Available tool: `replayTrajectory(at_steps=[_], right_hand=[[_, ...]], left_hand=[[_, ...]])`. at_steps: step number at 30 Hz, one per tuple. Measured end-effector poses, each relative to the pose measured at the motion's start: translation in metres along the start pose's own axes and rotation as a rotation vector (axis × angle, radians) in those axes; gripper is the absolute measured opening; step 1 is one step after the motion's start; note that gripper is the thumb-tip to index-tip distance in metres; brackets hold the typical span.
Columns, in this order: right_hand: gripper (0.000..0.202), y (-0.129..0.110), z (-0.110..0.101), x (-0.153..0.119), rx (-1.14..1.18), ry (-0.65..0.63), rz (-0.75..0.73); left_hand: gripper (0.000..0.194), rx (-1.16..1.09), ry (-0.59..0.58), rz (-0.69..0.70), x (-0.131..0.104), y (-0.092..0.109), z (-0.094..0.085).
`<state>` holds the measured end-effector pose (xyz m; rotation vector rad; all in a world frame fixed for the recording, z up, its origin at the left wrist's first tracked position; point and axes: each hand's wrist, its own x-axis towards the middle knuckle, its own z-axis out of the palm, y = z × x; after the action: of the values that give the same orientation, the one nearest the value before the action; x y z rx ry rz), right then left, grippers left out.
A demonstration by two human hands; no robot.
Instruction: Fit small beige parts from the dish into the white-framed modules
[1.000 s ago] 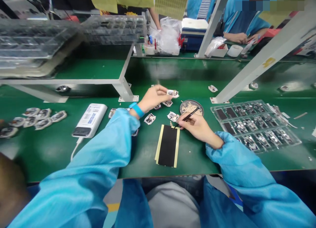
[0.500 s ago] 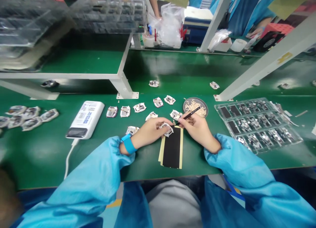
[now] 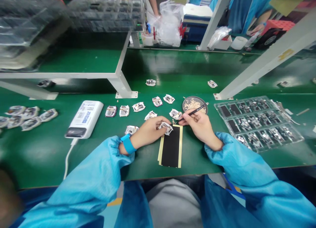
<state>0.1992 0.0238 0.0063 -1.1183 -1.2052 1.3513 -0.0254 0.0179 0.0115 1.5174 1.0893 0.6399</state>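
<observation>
Between its thumb and fingers, my left hand (image 3: 153, 130) grips a white watch case (image 3: 166, 128) with parts inside. My right hand (image 3: 200, 125) is closed on black tweezers (image 3: 195, 111), whose tip points left toward the held case; whether the tip grips anything is too small to tell. Below the hands lies a black sheet with yellow edges (image 3: 170, 149). Just beyond it sits another watch case (image 3: 175, 114). A round dish (image 3: 193, 100) of small pale pieces stands behind my right hand.
Several watch cases (image 3: 124, 110) lie left of centre. A white power bank (image 3: 85, 119) with a cable lies at left, a clear parts tray (image 3: 256, 122) at right. Shelf legs (image 3: 123, 84) rise ahead. Across the bench a co-worker's hand (image 3: 258, 28) shows.
My right hand has shifted slightly right, and the tweezers lie flatter, their rear end now over the dish. My left hand still holds the watch case, turned a little.
</observation>
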Motion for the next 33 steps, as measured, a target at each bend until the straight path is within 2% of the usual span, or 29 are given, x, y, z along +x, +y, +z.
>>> replayTrajectory(at_steps=[4, 7, 12, 18, 23, 28, 33], right_hand=[[0.026, -0.013, -0.001, -0.006, -0.060, 0.048, -0.140], [0.018, -0.019, 0.001, -0.011, -0.070, 0.062, -0.254], [0.004, -0.020, 0.004, -0.018, -0.087, 0.004, -0.418], [0.004, -0.017, 0.002, -0.022, -0.182, -0.028, -0.474], [0.006, -0.016, 0.001, -0.022, -0.335, 0.001, -0.534], [0.011, -0.014, 0.002, -0.022, -0.456, -0.003, -0.590], [0.013, -0.011, 0.005, -0.021, -0.564, 0.086, -0.572]], left_hand=[[0.019, -0.251, -0.004, -0.088, -0.001, 0.005, 0.001], [0.024, -0.389, 0.013, -0.084, -0.001, 0.008, 0.000], [0.019, -0.204, 0.136, -0.013, -0.002, 0.013, 0.002], [0.022, -0.292, 0.124, -0.131, -0.004, 0.018, 0.008], [0.034, -0.324, 0.157, -0.101, -0.004, 0.012, 0.015], [0.031, -0.345, 0.218, -0.088, -0.003, 0.006, 0.020], [0.030, -0.344, 0.238, -0.105, -0.002, 0.002, 0.023]])
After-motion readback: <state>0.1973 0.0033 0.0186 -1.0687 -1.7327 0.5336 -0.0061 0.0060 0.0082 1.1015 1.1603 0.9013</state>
